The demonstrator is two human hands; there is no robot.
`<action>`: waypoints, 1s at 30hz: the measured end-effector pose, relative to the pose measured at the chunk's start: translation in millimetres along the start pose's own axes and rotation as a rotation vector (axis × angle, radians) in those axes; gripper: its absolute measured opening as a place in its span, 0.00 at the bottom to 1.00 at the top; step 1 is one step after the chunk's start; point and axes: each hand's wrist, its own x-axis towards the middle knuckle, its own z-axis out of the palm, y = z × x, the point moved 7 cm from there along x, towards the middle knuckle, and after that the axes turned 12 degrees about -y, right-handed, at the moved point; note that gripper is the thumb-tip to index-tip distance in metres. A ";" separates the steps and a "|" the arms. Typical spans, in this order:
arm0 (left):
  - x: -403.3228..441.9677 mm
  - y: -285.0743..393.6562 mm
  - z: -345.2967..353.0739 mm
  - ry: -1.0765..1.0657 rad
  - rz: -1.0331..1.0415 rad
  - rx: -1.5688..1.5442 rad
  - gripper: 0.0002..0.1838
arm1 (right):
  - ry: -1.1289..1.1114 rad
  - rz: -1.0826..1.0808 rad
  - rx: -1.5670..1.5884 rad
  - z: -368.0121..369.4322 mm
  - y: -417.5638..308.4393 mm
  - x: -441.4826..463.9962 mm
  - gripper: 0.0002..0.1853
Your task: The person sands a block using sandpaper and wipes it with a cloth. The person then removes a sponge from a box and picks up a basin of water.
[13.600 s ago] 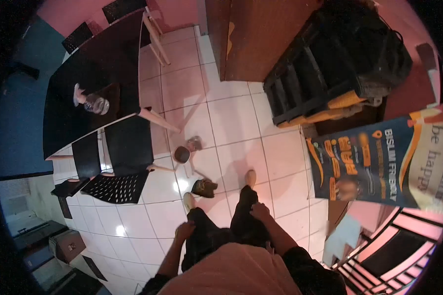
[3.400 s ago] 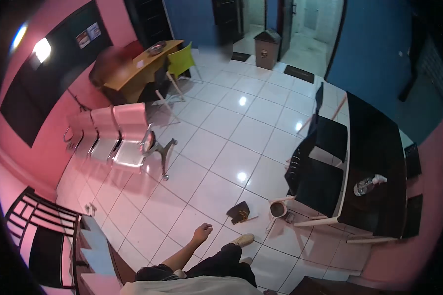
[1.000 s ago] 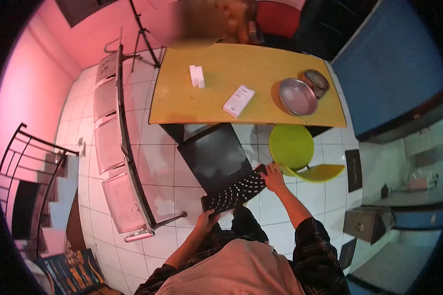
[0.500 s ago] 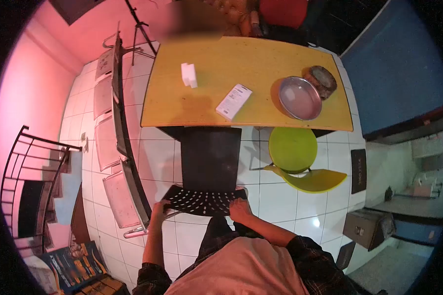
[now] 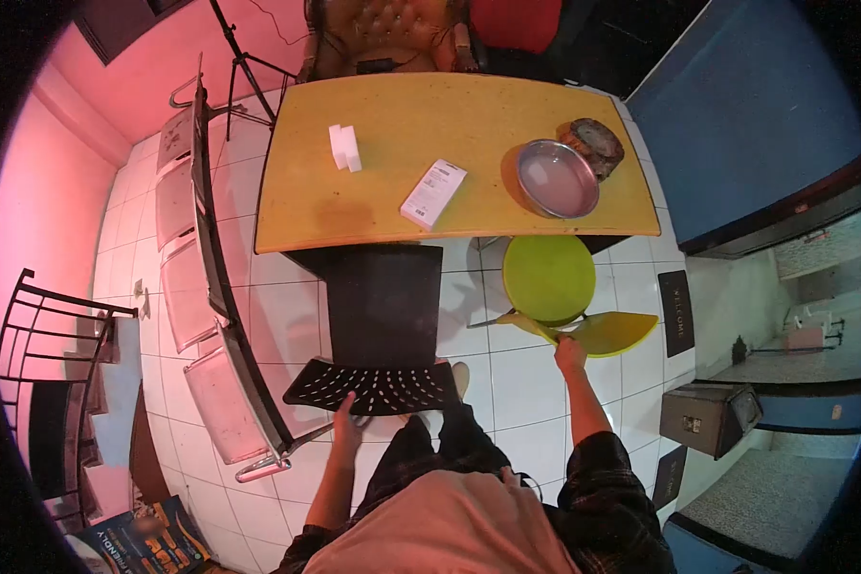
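Observation:
The black chair (image 5: pixel 383 306) faces the yellow table, its perforated backrest toward me. By the near edge of that backrest is my left hand (image 5: pixel 349 421), with its fingers apart. My right hand (image 5: pixel 571 355) is closed on the top edge of the green chair's backrest. The green chair (image 5: pixel 548 277) stands to the right of the black one, its round seat close to the table edge. On the yellow table (image 5: pixel 297 210) lie a white box (image 5: pixel 433 195), small white blocks (image 5: pixel 345 148), a metal bowl (image 5: pixel 557 179) and a round brown object (image 5: pixel 595 145).
A metal bench (image 5: pixel 187 287) runs along the left, with a stair railing (image 5: pixel 48 340) beyond it. Behind the table are a brown armchair (image 5: pixel 387 38) and a tripod (image 5: pixel 242 62). A bin (image 5: pixel 703 418) and a welcome mat (image 5: pixel 676 313) are on the right.
The black chair was turned square to the table. Since then my right hand has moved from it to the green chair, and my left hand has shifted inward along the black backrest, its fingers opened.

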 end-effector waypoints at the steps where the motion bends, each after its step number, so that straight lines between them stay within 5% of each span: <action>1: -7.7 -11.0 27.2 -0.100 -0.032 -0.126 0.22 | 0.078 -0.046 -0.058 0.8 2.8 3.3 0.11; 3: -9.7 -30.9 40.5 -0.031 -0.078 -0.128 0.21 | 0.228 -0.136 -0.161 10.4 1.9 -2.4 0.08; 9: -15.0 -27.9 45.5 -0.055 -0.162 -0.053 0.17 | 0.135 -0.173 -0.229 53.2 -8.4 -50.1 0.07; 16: -19.3 -27.8 49.9 -0.022 -0.185 -0.027 0.23 | -0.200 -0.247 -0.141 71.6 -15.4 -72.4 0.17; 18: -29.2 -23.0 57.6 -0.175 -0.325 0.084 0.28 | -0.390 -0.362 -0.109 50.4 -30.8 -59.4 0.22; 19: -39.2 -17.7 61.4 -0.248 -0.393 0.136 0.30 | -0.339 -0.531 0.081 23.5 -57.6 -55.0 0.32; 21: -58.6 1.3 61.3 -0.323 -0.481 0.518 0.34 | 0.025 -0.522 0.123 -38.9 -103.8 -35.3 0.28; 24: -74.1 26.4 58.0 -0.310 -0.556 0.833 0.34 | 0.238 -0.604 0.332 -118.1 -194.1 14.2 0.28; 27: -70.7 66.1 78.9 -0.280 -0.393 0.741 0.32 | 0.455 -0.606 0.631 -165.6 -279.0 70.3 0.36; 30: -49.3 104.3 109.2 -0.209 -0.166 0.693 0.30 | 0.464 -0.339 0.711 -190.2 -348.3 93.0 0.51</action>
